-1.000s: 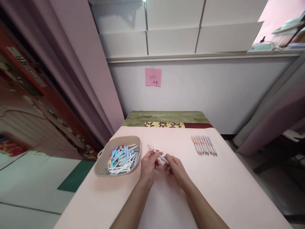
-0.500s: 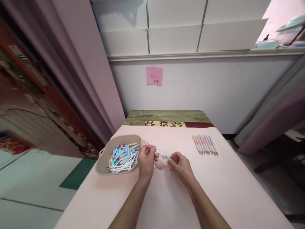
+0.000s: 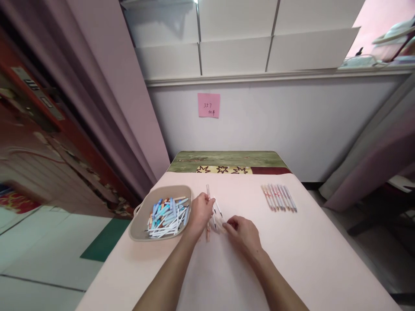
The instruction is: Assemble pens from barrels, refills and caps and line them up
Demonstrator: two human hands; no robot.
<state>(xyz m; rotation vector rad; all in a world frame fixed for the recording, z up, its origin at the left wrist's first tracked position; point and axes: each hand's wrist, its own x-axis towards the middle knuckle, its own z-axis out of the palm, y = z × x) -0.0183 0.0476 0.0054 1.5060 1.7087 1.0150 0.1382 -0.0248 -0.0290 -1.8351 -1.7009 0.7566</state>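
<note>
My left hand (image 3: 200, 212) is closed in a pinch at the table's middle, around a clear pen barrel (image 3: 208, 190) that sticks out above the fingers. Below that hand lies another slim barrel (image 3: 208, 235) with pinkish marks. Two white pen refills with dark tips, a refill (image 3: 218, 206) and one partly behind my fingers, lie between the hands. My right hand (image 3: 243, 231) has curled fingers, thumb and index closed at the end of a blurred clear barrel (image 3: 219, 222). Whether that barrel is lifted I cannot tell.
A beige handled basket (image 3: 138, 233) on the left holds blue and orange pen parts and white refills. On the right lies a row of several pens (image 3: 279, 198). A pink note (image 3: 209, 105) is stuck on the wall behind the pale-covered table (image 3: 240, 276).
My left hand has turned, so its barrel now points away from me. The refill stretched between my hands is gone from there. My right hand has moved slightly left and down.
</note>
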